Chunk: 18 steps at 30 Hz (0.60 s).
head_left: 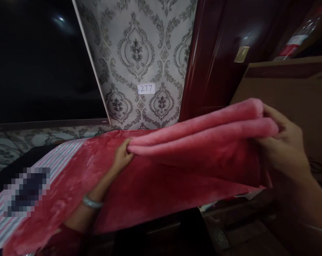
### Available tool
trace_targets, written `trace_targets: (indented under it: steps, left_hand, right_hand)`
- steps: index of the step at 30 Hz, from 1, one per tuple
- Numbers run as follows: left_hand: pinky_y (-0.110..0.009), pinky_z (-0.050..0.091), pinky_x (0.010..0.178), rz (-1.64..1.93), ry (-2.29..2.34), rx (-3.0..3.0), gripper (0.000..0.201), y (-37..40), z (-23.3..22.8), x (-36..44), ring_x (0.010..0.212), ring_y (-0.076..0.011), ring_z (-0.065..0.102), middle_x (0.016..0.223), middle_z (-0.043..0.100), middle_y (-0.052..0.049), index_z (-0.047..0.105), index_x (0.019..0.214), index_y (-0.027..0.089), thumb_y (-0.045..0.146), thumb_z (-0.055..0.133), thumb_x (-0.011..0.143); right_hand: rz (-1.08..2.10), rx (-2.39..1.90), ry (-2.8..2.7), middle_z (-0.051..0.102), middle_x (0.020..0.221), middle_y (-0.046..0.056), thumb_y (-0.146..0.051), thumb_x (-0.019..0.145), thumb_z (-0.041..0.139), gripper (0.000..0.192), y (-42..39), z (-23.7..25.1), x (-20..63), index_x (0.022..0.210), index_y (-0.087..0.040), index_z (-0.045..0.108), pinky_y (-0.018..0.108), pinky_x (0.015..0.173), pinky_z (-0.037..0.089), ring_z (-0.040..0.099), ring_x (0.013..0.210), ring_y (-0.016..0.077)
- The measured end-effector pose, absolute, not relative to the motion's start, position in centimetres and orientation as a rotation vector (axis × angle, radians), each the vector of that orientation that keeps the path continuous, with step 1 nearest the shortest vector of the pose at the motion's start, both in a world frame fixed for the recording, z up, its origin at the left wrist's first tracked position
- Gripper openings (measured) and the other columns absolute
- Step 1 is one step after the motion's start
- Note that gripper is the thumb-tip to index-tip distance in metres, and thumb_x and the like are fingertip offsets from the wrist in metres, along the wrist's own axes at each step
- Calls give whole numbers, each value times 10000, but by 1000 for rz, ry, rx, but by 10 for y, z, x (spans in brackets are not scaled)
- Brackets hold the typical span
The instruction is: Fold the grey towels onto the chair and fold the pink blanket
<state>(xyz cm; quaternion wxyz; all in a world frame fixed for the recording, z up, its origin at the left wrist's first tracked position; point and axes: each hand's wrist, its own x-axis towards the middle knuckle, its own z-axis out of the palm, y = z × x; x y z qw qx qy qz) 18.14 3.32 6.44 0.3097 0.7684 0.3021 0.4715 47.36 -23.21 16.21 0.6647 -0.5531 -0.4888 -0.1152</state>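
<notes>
A plush red blanket [177, 185] spreads across the middle of the view, its right part raised and folded into layers with two rounded pink edges. My left hand [122, 155] grips the left end of the folded edge, fingers closed around it; a silver bangle circles that wrist. At the far right my right hand [286, 142] holds the other end of the fold, its fingers partly hidden behind the fabric. Between the two hands the folded edge is stretched, higher on the right. A striped cloth [67, 154] lies under or beside the blanket at the left.
A large dark screen [43, 64] stands at upper left. Patterned wallpaper with a paper label [146, 88] reading 277 is behind. To the right are a dark red door [216, 53], a cardboard box [291, 85] and a plastic bottle [296, 41]. A pixelated patch covers something at left.
</notes>
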Motion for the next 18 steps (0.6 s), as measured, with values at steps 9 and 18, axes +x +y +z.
trace_targets:
  steps: [9, 18]
  left_hand:
    - [-365, 494, 910, 1411, 1017, 2496, 157, 92, 204, 169, 922, -249, 604, 830, 597, -27, 560, 725, 222, 183, 618, 585]
    - [-500, 457, 1049, 1369, 768, 2951, 483, 39, 101, 97, 1189, -338, 571, 1258, 648, -62, 633, 1179, 326, 274, 632, 698]
  right_hand:
    - [-140, -1107, -1113, 697, 961, 12, -181, 790, 635, 270, -108, 174, 552, 1060, -189, 647, 273, 763, 539, 664, 864, 138]
    - [-440, -1230, -1358, 667, 1144, 93, -313, 838, 613, 290, -163, 48, 540, 1115, -227, 615, 408, 933, 524, 637, 1068, 228]
